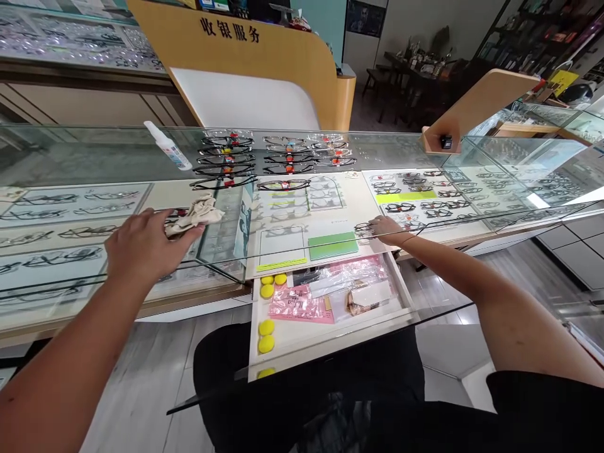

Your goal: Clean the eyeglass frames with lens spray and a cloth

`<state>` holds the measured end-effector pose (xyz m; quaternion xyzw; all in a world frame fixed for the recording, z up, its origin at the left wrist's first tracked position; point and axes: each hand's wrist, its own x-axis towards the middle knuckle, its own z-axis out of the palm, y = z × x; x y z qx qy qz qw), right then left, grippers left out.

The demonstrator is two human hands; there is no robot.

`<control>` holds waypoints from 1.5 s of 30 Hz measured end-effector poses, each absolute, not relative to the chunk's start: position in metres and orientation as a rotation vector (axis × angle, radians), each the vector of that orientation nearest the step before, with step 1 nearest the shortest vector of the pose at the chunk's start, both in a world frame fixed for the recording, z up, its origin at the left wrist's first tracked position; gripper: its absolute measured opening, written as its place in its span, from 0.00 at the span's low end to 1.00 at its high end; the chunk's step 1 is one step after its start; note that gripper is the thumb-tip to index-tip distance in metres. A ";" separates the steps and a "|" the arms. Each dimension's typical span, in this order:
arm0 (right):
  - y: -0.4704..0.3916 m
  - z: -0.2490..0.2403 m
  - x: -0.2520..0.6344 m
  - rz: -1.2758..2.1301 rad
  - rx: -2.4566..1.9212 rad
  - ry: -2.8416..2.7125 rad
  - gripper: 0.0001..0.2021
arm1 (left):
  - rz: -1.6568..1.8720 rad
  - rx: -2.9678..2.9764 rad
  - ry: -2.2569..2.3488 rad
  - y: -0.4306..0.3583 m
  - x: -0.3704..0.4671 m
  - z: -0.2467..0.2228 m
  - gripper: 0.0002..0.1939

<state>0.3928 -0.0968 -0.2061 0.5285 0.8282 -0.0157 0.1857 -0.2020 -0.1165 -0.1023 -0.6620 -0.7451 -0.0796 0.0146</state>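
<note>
My left hand [146,242] holds a crumpled beige cloth [198,214] between thumb and fingers, above the glass counter. Just behind the cloth shows part of a pair of glasses with a red tag. Inside the case, my right hand [385,230] has its fingers closed at one end of a thin-framed pair of glasses [363,230], beside a green pad [333,245]. Dark-framed glasses [285,185] with coloured tags stand in three columns on the glass top. To their left is a white bottle [168,146].
Below the glass, a drawer [330,343] stands pulled out, holding plastic packets and yellow discs [266,343]. A wooden-backed mirror stand [476,110] rises at the back right. Display cases extend to both sides. A cashier desk [264,56] stands behind the counter.
</note>
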 end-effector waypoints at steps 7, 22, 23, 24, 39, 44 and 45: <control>-0.084 -0.226 0.405 0.026 1.560 2.304 0.21 | -0.275 -2.044 -2.327 -0.117 -0.202 -0.104 0.51; -0.121 -0.240 0.408 0.105 1.661 2.401 0.29 | -0.260 -2.048 -2.332 -0.116 -0.202 -0.103 0.52; -0.122 -0.241 0.407 0.106 1.668 2.404 0.28 | -0.254 -2.048 -2.334 -0.116 -0.202 -0.103 0.52; -0.124 -0.241 0.405 0.106 1.675 2.407 0.28 | -0.250 -2.048 -2.335 -0.116 -0.202 -0.103 0.52; -0.150 -0.182 0.349 -0.184 1.751 2.273 0.26 | -0.237 -2.057 -2.323 -0.118 -0.201 -0.101 0.52; -0.207 -0.118 0.290 -0.789 1.024 2.387 0.27 | -0.245 -2.054 -2.323 -0.118 -0.201 -0.101 0.55; -0.217 -0.101 0.279 -0.881 0.874 2.433 0.27 | -0.243 -2.058 -2.328 -0.118 -0.201 -0.101 0.56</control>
